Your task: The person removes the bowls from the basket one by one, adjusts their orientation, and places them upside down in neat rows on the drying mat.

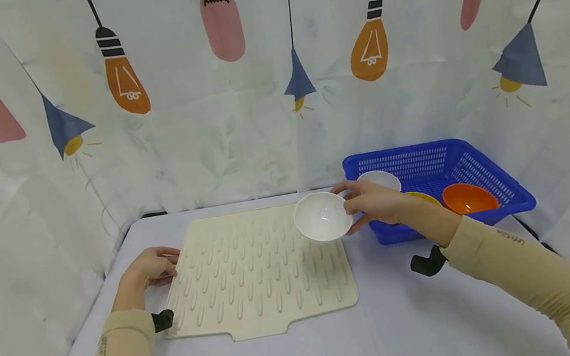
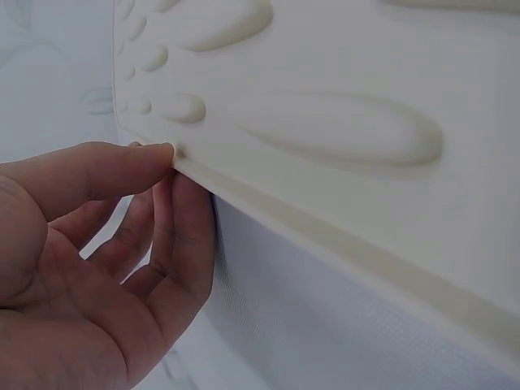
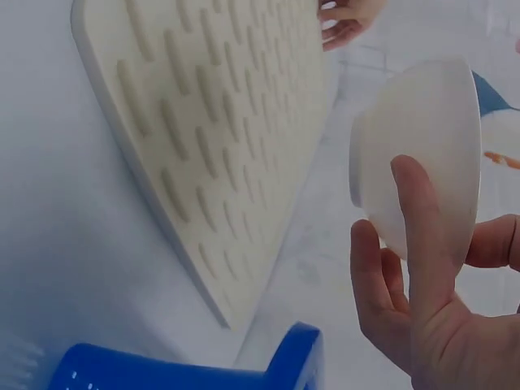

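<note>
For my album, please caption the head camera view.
Right hand holds a white bowl near blue basket; left hand pinches pale mat.

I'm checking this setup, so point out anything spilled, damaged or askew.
Nothing stands out. The white bowl in the right hand and the ridged mat show no visible damage, and no spill shows on the table.

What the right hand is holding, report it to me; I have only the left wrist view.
Observer: The right hand holds a white bowl.
Operator: I see only the cream mat here. Tell me whether that bowl touches it.
Observer: It does not; the right wrist view shows a gap between the bowl and the mat.
</note>
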Demonstrator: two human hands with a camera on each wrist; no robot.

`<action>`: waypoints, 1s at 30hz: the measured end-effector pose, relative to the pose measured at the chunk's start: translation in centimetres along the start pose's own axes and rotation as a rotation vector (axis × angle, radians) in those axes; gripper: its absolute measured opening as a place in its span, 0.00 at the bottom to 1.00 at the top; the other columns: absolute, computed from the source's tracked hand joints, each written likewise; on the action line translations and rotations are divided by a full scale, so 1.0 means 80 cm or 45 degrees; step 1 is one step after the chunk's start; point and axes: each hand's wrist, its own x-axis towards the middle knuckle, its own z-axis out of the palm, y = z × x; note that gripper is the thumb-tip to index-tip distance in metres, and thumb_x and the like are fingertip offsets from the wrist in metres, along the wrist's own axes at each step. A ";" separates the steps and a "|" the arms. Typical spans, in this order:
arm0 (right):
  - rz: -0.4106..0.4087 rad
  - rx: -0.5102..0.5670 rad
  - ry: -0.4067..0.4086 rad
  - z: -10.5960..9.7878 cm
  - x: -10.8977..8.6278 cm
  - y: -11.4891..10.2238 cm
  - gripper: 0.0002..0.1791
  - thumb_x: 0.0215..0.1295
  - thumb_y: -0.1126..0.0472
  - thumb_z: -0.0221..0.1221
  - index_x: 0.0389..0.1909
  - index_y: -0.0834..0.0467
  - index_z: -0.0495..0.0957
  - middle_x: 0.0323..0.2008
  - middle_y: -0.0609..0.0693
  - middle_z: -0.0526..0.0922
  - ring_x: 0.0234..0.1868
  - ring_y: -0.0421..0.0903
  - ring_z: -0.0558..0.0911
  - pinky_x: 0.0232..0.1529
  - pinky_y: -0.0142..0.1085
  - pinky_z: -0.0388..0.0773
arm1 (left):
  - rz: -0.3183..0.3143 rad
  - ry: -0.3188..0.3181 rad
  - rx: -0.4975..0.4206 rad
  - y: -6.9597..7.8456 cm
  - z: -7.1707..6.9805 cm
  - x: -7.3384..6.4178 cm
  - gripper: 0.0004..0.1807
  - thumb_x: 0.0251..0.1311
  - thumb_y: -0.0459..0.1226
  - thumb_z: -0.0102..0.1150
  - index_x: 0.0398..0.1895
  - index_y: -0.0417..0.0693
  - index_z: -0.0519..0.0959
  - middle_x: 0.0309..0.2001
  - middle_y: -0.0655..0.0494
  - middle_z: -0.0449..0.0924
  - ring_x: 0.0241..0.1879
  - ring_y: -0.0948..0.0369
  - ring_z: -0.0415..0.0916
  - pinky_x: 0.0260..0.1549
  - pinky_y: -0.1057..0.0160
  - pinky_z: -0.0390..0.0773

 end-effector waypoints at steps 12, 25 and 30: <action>0.092 0.042 0.005 0.031 0.014 0.019 0.34 0.64 0.72 0.54 0.72 0.60 0.63 0.62 0.67 0.70 0.52 0.62 0.81 0.47 0.55 0.84 | 0.011 -0.007 -0.016 0.000 0.002 -0.002 0.37 0.52 0.16 0.56 0.69 0.23 0.62 0.49 0.41 0.78 0.35 0.59 0.81 0.34 0.59 0.85; 0.103 0.072 0.028 0.054 0.019 0.034 0.32 0.64 0.72 0.54 0.71 0.59 0.65 0.61 0.66 0.70 0.48 0.60 0.82 0.42 0.50 0.86 | 0.010 0.053 0.062 0.008 0.007 -0.006 0.34 0.52 0.18 0.56 0.67 0.24 0.64 0.43 0.42 0.80 0.30 0.59 0.78 0.30 0.60 0.83; 0.114 0.092 0.029 0.061 0.019 0.036 0.32 0.65 0.72 0.54 0.72 0.60 0.65 0.61 0.67 0.69 0.49 0.60 0.82 0.42 0.50 0.86 | -0.013 0.090 0.156 0.012 0.011 -0.008 0.31 0.57 0.27 0.58 0.65 0.25 0.66 0.38 0.45 0.76 0.33 0.57 0.76 0.31 0.60 0.82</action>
